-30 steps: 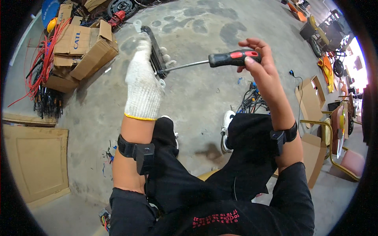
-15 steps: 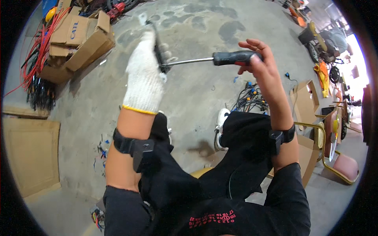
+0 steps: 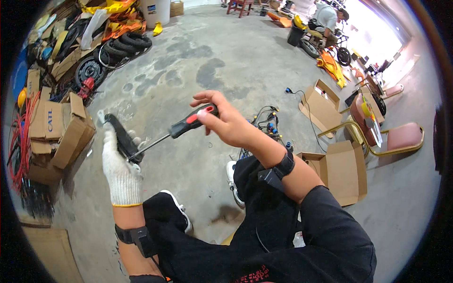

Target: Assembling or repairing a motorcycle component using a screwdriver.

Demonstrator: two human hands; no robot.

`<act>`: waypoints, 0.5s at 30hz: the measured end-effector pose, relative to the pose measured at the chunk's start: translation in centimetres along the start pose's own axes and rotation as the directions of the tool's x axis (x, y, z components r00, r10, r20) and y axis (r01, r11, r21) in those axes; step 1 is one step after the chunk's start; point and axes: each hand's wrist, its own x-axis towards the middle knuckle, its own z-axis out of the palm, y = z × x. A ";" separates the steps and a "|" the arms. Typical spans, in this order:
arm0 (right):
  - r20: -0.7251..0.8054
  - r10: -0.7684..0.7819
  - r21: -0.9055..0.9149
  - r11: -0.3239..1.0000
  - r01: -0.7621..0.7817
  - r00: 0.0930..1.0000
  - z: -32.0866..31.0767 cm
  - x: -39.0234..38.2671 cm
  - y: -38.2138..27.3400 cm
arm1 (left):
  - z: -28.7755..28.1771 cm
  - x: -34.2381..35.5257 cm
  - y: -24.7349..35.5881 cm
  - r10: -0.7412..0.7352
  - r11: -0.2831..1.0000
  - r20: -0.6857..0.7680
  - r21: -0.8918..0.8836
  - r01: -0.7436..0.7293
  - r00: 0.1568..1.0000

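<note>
Far left edge of the frame: a bundle of red cables [image 3: 19, 141] hanging beside stacked cardboard boxes [image 3: 59, 129], flaps open. Upper left: a heap of black tyres [image 3: 120, 47] and orange and yellow plastic parts [image 3: 115, 19] on the grey concrete floor [image 3: 198, 61]. Left of centre: left hand [image 3: 121, 170] in a white knit glove, fingers closed around a flat black rectangular part [image 3: 122, 138], held tilted with its long edge running up and to the left. A screwdriver [image 3: 172, 133] crosses from there toward the centre; its metal tip meets the lower end of the black part just above the gloved fingers, its shaft rises to the right, and its black-and-red handle sits in the bare right hand [image 3: 226, 122], thumb and fingers wrapped around it, index finger partly lifted. Both wrists carry black straps. Below, lower centre: black trousers and a black-and-white shoe [image 3: 177, 212]. Right of the right hand: a tangle of wires with coloured connectors [image 3: 264, 125] on the floor. Further right: open cardboard boxes [image 3: 342, 172] and a chair with gold frame and red seat [image 3: 396, 139]. Upper right: a person [image 3: 328, 16] bent over, well apart.
</note>
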 end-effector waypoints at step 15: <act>0.052 0.261 0.122 0.956 -0.266 0.964 0.1 -0.2 -0.2 | 0.6 -0.4 0.2 0.014 0.998 -0.054 -0.064 -0.018 0.998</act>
